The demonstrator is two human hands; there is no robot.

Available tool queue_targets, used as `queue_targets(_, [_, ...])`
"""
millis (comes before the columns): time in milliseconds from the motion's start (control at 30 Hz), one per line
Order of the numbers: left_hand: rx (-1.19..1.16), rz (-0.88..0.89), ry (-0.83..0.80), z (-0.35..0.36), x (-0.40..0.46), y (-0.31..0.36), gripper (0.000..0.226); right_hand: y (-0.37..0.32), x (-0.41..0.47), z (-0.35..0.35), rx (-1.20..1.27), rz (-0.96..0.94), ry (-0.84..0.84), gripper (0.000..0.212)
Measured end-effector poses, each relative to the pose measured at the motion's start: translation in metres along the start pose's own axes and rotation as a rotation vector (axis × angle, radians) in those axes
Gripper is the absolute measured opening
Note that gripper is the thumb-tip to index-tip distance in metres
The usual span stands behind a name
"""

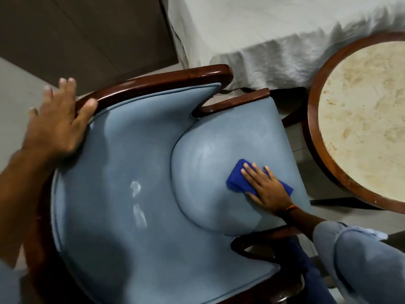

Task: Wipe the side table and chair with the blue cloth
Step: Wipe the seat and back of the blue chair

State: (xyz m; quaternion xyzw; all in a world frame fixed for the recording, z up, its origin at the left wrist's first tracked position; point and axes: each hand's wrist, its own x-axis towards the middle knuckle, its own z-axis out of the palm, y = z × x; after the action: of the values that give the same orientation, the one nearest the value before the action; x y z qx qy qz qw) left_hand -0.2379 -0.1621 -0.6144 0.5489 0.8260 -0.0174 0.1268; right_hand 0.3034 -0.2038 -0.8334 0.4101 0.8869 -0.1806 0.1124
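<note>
A chair (135, 163) with light blue upholstery and a dark wooden frame fills the middle of the view, seen from above. My right hand (266, 187) lies flat on the folded blue cloth (235, 178), pressing it onto the seat cushion near its right side. My left hand (59, 119) rests on the curved wooden top of the backrest at the left, fingers spread, thumb over the rail. The round side table (315, 119), with a dark wooden rim and a pale marble top, stands to the right of the chair.
A bed with a crumpled white sheet (274, 47) runs across the top, just beyond the chair and table. A dark wooden panel (87, 29) stands at the upper left above pale floor. My blue sleeve (361, 260) crosses the lower right.
</note>
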Motion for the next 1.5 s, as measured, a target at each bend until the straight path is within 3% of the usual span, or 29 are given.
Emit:
queue_targets(133, [-0.047,0.213,-0.029,0.026,-0.055,-0.025,0.073,0.028,0.031,-0.021,0.094,0.073,-0.015,0.066])
queue_targets(333, [0.049,0.314,0.017,0.075,-0.079,0.053,0.090,0.056,0.084,-0.071,0.709,0.407,0.159,0.054])
queue_targets(467, [0.051,0.376,0.018,0.075,-0.075,0.086,0.091,-0.045,0.103,-0.080,1.219,0.479,0.245,0.044])
queue_targets(533, [0.050,0.393,0.037,0.070,-0.075,0.094,0.090,-0.107,0.113,-0.083,1.390,0.444,0.254,0.051])
queue_targets(667, [0.019,0.397,0.070,0.057,-0.075,0.107,0.088,-0.172,0.109,-0.074,1.243,0.409,0.289,0.065])
queue_targets(767, [0.003,0.394,0.090,0.042,-0.076,0.100,0.087,-0.179,0.088,-0.068,1.100,0.198,0.136,0.067])
queue_targets(900, [0.027,0.351,0.121,0.018,-0.087,0.070,0.087,-0.183,0.018,-0.052,0.858,-0.295,-0.251,0.069])
queue_targets(967, [0.064,0.331,0.125,0.003,-0.095,0.049,0.088,-0.183,-0.010,-0.048,0.815,-0.522,-0.352,0.071])
queue_targets(1067, [0.134,0.265,0.146,-0.026,-0.108,0.010,0.090,-0.214,0.003,-0.062,0.796,-0.617,-0.442,0.068])
queue_targets(1200, [0.147,0.215,0.157,-0.042,-0.117,-0.023,0.091,-0.288,0.048,-0.079,0.836,-0.419,-0.338,0.067])
queue_targets(1300, [0.143,0.191,0.144,-0.040,-0.122,-0.040,0.090,-0.339,0.098,-0.101,0.998,-0.082,-0.155,0.069])
queue_targets(1433, [0.159,0.157,0.137,-0.039,-0.131,-0.062,0.089,-0.374,0.174,-0.154,1.407,0.435,0.041,0.070])
queue_targets(1500, [0.165,0.148,0.141,-0.041,-0.132,-0.067,0.089,-0.376,0.193,-0.159,1.460,0.532,0.097,0.070])
